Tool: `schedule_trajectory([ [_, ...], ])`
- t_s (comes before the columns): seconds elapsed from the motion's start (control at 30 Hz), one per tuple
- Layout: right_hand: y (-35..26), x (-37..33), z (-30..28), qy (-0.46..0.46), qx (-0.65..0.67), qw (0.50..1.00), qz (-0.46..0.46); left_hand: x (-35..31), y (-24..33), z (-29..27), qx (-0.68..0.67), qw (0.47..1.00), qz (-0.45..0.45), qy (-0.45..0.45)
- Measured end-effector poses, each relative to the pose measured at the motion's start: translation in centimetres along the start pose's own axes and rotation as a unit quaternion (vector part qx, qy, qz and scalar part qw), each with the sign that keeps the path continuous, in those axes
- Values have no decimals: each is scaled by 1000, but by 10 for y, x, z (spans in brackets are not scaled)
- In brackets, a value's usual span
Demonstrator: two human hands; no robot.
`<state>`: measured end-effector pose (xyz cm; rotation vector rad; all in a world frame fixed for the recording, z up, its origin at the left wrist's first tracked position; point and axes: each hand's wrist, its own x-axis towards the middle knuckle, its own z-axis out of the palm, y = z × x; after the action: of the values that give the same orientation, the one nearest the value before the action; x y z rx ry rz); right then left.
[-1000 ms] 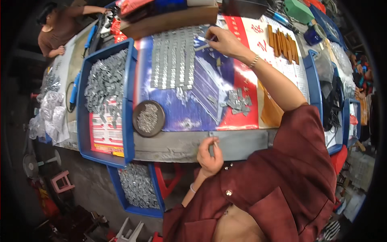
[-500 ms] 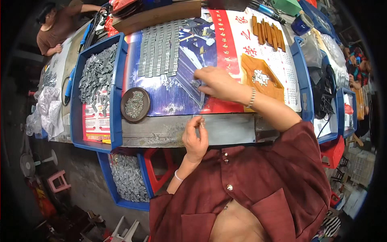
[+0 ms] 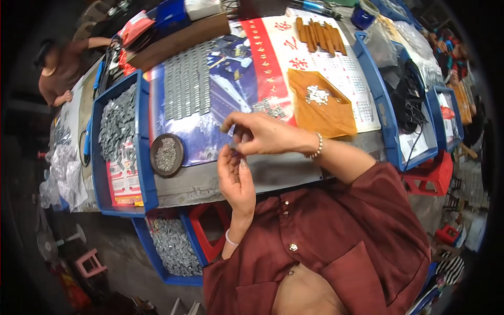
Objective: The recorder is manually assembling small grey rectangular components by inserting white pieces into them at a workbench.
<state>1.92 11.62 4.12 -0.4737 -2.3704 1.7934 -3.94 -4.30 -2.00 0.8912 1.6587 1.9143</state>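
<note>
Over the table's near edge my two hands meet at the fingertips. My right hand (image 3: 268, 135) reaches in from the right, its thumb and fingers pinched around a small grey piece, blurred and partly covered. Just below, my left hand (image 3: 237, 181) is raised with fingers curled together toward the right fingertips; what they hold is hidden. Beyond my hands, rows of flat grey pieces (image 3: 187, 81) lie on a printed poster (image 3: 220, 123). Several small silver pieces (image 3: 270, 107) are loose near my right hand. A round dark dish (image 3: 179, 169) of tiny metal parts sits to the left.
A blue bin (image 3: 147, 178) of grey pieces stands left; another blue bin (image 3: 195, 249) is below the table. Orange-brown paper (image 3: 328, 121) carries white bits (image 3: 317, 95). Brown bars (image 3: 321, 37) lie behind it. A blue tray (image 3: 370, 68) stands right. Another person (image 3: 60, 76) sits far left.
My right hand has come down and left from the poster to my left hand, bringing the small grey piece. My left hand has shifted slightly left. The whole view has tilted.
</note>
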Motion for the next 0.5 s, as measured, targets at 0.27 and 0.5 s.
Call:
schedule_trajectory([
  [0.27, 42, -49, 18, 101, 299, 949, 21, 12, 19, 16, 275, 948, 124, -100],
  [0.5, 35, -89, -1, 132, 158, 979, 9, 2, 19, 26, 182, 968, 47, -166],
])
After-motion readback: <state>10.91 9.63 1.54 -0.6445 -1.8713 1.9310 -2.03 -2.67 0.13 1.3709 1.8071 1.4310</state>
